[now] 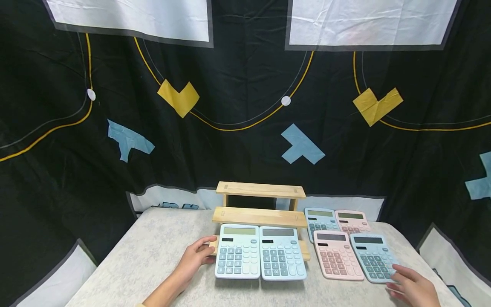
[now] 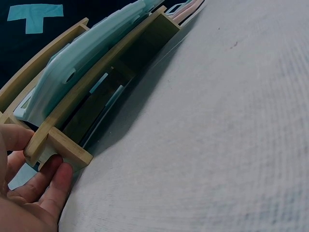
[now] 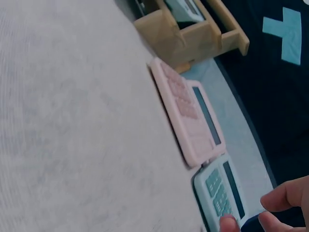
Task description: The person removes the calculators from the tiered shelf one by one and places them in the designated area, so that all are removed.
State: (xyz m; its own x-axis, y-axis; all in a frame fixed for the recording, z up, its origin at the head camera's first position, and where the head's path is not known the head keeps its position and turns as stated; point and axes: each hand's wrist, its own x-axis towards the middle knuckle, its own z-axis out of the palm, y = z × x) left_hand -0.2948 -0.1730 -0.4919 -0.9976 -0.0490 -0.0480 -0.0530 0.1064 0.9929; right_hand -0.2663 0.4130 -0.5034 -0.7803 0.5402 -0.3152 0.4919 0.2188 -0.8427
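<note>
My left hand grips the left end of the lowest step of a tiered wooden rack, fingers above and below the wood in the left wrist view. Two light-blue calculators, a left one and a right one, lean side by side on that step. Over at the right, my right hand is at the lower right edge of another blue calculator, its thumb and fingers parted. Left of that one lies a pink calculator, seen edge-on in the right wrist view.
Behind the front pair on the right are a second pink calculator and one more blue calculator, both partly covered. A pale patterned cloth covers the table. A black curtain with coloured shapes hangs behind the table.
</note>
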